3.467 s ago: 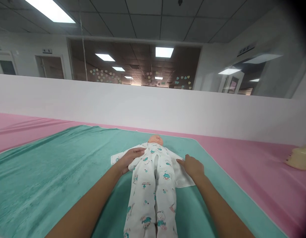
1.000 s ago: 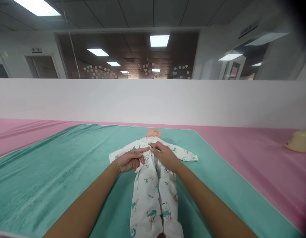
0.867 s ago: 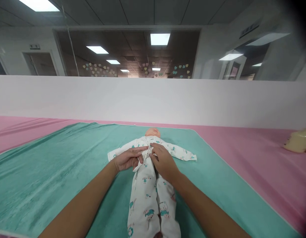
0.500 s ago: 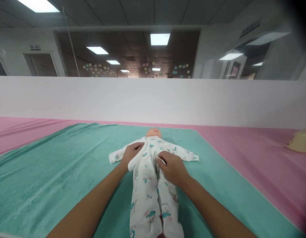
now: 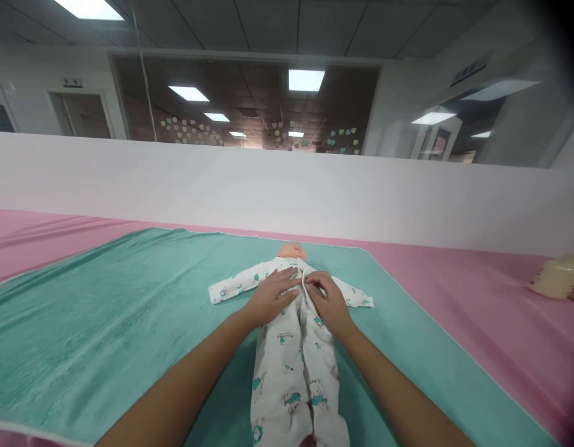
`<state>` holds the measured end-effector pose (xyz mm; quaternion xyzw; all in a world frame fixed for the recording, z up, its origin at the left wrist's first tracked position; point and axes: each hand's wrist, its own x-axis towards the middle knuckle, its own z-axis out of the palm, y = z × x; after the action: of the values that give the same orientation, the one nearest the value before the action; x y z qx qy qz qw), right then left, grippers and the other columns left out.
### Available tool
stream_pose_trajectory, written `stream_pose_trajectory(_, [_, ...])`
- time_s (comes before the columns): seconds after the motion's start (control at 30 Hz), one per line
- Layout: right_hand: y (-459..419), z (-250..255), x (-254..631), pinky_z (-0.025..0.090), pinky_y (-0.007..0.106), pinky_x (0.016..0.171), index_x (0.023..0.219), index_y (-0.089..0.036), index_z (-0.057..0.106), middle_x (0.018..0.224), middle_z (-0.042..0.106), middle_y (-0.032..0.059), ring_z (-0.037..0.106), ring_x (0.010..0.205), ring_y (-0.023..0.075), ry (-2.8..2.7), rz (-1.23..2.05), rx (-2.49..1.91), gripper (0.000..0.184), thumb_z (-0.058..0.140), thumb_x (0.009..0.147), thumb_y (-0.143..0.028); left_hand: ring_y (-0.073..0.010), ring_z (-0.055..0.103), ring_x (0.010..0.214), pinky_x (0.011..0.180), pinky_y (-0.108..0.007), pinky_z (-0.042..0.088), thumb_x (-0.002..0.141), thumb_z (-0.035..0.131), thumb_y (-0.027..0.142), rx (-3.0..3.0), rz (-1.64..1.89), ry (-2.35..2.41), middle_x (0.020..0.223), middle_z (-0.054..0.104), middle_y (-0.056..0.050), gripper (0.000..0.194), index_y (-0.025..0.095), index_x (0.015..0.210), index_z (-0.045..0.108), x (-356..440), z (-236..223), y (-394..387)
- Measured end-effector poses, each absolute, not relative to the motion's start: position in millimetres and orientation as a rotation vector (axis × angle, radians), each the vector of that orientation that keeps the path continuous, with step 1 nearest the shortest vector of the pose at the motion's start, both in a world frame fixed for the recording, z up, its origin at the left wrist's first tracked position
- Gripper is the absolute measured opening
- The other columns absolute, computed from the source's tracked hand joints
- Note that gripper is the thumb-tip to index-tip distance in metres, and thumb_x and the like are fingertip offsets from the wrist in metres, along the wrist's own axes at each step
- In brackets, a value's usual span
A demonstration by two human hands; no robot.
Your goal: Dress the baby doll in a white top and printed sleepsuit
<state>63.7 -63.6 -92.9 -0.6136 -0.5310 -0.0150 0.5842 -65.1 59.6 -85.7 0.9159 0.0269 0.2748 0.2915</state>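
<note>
A baby doll [image 5: 291, 251] lies on its back on a teal towel [image 5: 105, 310], dressed in a white romper [image 5: 293, 366] printed with small animals. Both sleeves spread out to the sides. My left hand [image 5: 272, 297] rests on the doll's chest with fingers stretched flat over the left front flap. My right hand [image 5: 328, 299] lies beside it on the right flap, fingertips bent and pinching the cloth edge at the romper's centre opening. The two hands almost touch at the chest.
The towel covers a pink sheet [image 5: 477, 310] on a wide surface. A white partition wall [image 5: 287, 192] runs along the far side. A pale yellow object [image 5: 554, 278] sits at the far right edge.
My hands were apart on the romper's flaps earlier; both have since come together at the chest, and the front flaps now lie closed over the doll's middle.
</note>
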Motion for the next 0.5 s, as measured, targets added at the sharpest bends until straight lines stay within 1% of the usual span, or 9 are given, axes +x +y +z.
stream_pose_trajectory(0.07, [-60.3, -96.8, 61.5, 0.038, 0.034, 0.093, 0.087, -0.020, 0.057, 0.104, 0.057, 0.0059, 0.050, 0.102, 0.0181, -1.302, -0.053, -1.413, 0.015, 0.049, 0.082, -0.033, -0.0204, 0.029, 0.131, 0.112, -0.042, 0.008, 0.089, 0.037, 0.043, 2.437, 0.762, 0.062, 0.140, 0.038, 0.001, 0.040, 0.028, 0.123, 0.052, -69.0, -82.4, 50.6])
stream_pose_trajectory(0.2, [-70.2, -98.6, 63.1, 0.034, 0.037, 0.101, 0.095, -0.023, 0.058, 0.120, 0.053, 0.0054, 0.046, 0.114, 0.0182, -1.404, 0.074, -1.431, 0.019, 0.047, 0.085, -0.035, -0.0201, 0.030, 0.130, 0.110, -0.038, 0.019, 0.088, 0.040, 0.039, 2.304, 0.808, 0.172, 0.139, 0.039, 0.000, 0.039, 0.027, 0.124, 0.051, -92.8, -88.7, 38.1])
stream_pose_trajectory(0.27, [-81.8, -98.3, 65.8, 0.030, 0.040, 0.104, 0.102, -0.024, 0.058, 0.127, 0.049, 0.0055, 0.041, 0.121, 0.0198, -1.464, 0.113, -1.439, 0.024, 0.048, 0.085, -0.038, -0.0205, 0.032, 0.129, 0.108, -0.037, 0.022, 0.088, 0.041, 0.034, 2.247, 0.876, 0.232, 0.138, 0.039, -0.001, 0.036, 0.026, 0.121, 0.052, -114.7, -98.0, 35.3])
stream_pose_trajectory(0.33, [-94.9, -99.3, 69.1, 0.028, 0.043, 0.105, 0.113, -0.026, 0.054, 0.135, 0.042, 0.0055, 0.035, 0.126, 0.0221, -1.522, 0.143, -1.446, 0.034, 0.051, 0.083, -0.041, -0.0208, 0.031, 0.128, 0.108, -0.037, 0.022, 0.086, 0.041, 0.026, 2.216, 0.980, 0.327, 0.136, 0.040, -0.003, 0.032, 0.025, 0.116, 0.053, -138.4, -108.7, 35.3])
stream_pose_trajectory(0.4, [-107.6, -102.5, 73.2, 0.026, 0.046, 0.106, 0.124, -0.029, 0.047, 0.140, 0.034, 0.0055, 0.028, 0.130, 0.0244, -1.575, 0.173, -1.459, 0.048, 0.055, 0.079, -0.044, -0.0223, 0.035, 0.124, 0.104, -0.038, 0.027, 0.081, 0.048, 0.021, 2.204, 0.951, 0.468, 0.132, 0.043, -0.004, 0.035, 0.025, 0.115, 0.050, -157.6, -117.8, 36.6])
stream_pose_trajectory(0.47, [-118.8, -108.0, 78.4, 0.025, 0.047, 0.106, 0.129, -0.030, 0.041, 0.143, 0.029, 0.0057, 0.024, 0.132, 0.0260, -1.590, 0.193, -1.487, 0.059, 0.060, 0.075, -0.046, -0.0241, 0.041, 0.117, 0.098, -0.038, 0.032, 0.075, 0.055, 0.023, 2.186, 0.840, 0.600, 0.126, 0.048, -0.005, 0.042, 0.025, 0.117, 0.047, -167.8, -123.2, 37.4])
stream_pose_trajectory(0.5, [-123.7, -111.4, 81.3, 0.026, 0.046, 0.105, 0.129, -0.029, 0.040, 0.143, 0.028, 0.0062, 0.025, 0.131, 0.0263, -1.570, 0.196, -1.506, 0.062, 0.061, 0.073, -0.047, -0.0251, 0.044, 0.113, 0.095, -0.038, 0.034, 0.074, 0.058, 0.026, 2.183, 0.791, 0.647, 0.122, 0.050, -0.006, 0.045, 0.024, 0.117, 0.048, -169.0, -124.6, 37.2])
